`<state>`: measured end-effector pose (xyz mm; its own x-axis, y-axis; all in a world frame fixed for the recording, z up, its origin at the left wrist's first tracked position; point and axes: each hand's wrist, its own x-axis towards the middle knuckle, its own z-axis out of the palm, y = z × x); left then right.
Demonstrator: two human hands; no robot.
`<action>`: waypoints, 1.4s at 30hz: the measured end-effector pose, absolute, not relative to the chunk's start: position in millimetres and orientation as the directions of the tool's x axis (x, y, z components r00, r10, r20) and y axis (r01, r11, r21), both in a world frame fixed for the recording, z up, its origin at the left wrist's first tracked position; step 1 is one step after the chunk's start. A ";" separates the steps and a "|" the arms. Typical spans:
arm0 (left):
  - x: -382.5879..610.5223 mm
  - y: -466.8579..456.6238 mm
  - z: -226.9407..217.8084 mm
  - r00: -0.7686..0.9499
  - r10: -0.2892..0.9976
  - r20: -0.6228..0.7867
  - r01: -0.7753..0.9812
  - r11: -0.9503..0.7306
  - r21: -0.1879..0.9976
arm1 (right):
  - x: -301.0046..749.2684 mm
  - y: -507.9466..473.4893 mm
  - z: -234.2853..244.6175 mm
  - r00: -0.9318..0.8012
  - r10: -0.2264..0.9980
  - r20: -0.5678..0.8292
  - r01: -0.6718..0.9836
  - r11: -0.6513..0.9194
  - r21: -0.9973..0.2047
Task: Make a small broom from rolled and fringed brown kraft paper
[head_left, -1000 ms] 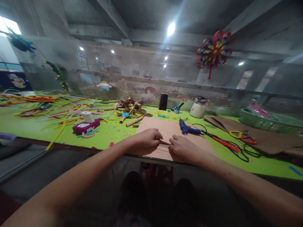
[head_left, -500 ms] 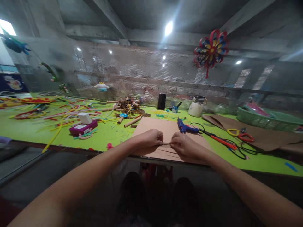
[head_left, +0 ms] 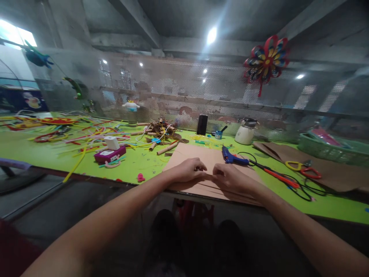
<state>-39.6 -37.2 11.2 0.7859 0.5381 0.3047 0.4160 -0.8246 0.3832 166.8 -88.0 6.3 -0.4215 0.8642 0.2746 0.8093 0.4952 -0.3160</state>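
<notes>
Both hands are over a stack of flat brown paper sheets (head_left: 187, 152) at the table's front edge. Between my hands runs a thin brown paper strip (head_left: 210, 177), its ends hidden by the fingers. My left hand (head_left: 188, 170) is curled at the strip's left end, thumb along it and the index finger slightly raised. With bent fingers pressed together, my right hand (head_left: 230, 177) pinches the other end. A blue glue gun (head_left: 232, 157) lies on the sheets just beyond my right hand.
Left on the green table are a purple box with a white plug (head_left: 112, 143), colourful pipe cleaners (head_left: 79, 154) and brown paper rolls (head_left: 167, 148). Scissors (head_left: 302, 167), a cable, brown paper and a green basket (head_left: 331, 148) lie right. A white kettle (head_left: 244, 132) stands behind.
The view has turned slightly left, so things appear further right. My left index finger has lifted a little from the thumb, and the gap between my hands looks similar.
</notes>
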 end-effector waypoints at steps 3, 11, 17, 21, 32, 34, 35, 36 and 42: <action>-41.1 -35.8 13.9 0.799 0.562 0.216 0.417 -0.776 0.473 | 165.6 -92.8 3.9 -0.369 0.868 0.333 0.834 0.467 -0.294; -39.9 -30.3 8.7 0.793 0.553 0.254 0.422 -0.801 0.425 | 165.6 -89.6 2.8 -0.481 0.783 0.394 0.732 0.606 -0.311; -39.0 -32.2 8.7 0.822 0.459 0.338 0.364 -0.879 0.308 | 165.9 -89.9 4.6 -0.468 0.795 0.387 0.711 0.598 -0.368; -38.0 -32.5 8.2 0.832 0.425 0.357 0.340 -0.899 0.276 | 166.4 -93.0 7.7 -0.459 0.808 0.369 0.724 0.581 -0.373; -40.2 -32.8 9.2 0.824 0.419 0.382 0.325 -0.901 0.286 | 160.6 -86.2 7.1 -0.415 0.804 0.425 0.723 0.575 -0.383; -41.8 -32.1 9.7 0.816 0.442 0.373 0.347 -0.890 0.295 | 163.6 -87.7 6.0 -0.391 0.816 0.425 0.733 0.555 -0.392; -42.4 -32.0 10.1 0.813 0.451 0.367 0.354 -0.884 0.305 | 165.2 -88.4 5.8 -0.381 0.821 0.426 0.741 0.546 -0.391; -42.8 -32.1 10.4 0.813 0.458 0.360 0.357 -0.880 0.314 | 166.6 -89.0 5.9 -0.377 0.825 0.422 0.747 0.540 -0.387; -41.7 -34.0 10.1 0.818 0.487 0.305 0.387 -0.859 0.336 | 169.8 -87.1 6.4 -0.420 0.828 0.371 0.754 0.546 -0.365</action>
<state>-41.7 -34.0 10.1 0.8180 0.4874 0.3055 0.3866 -0.8591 0.3356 169.8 -87.1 6.4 -0.4201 0.8282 0.3710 0.7542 0.5460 -0.3647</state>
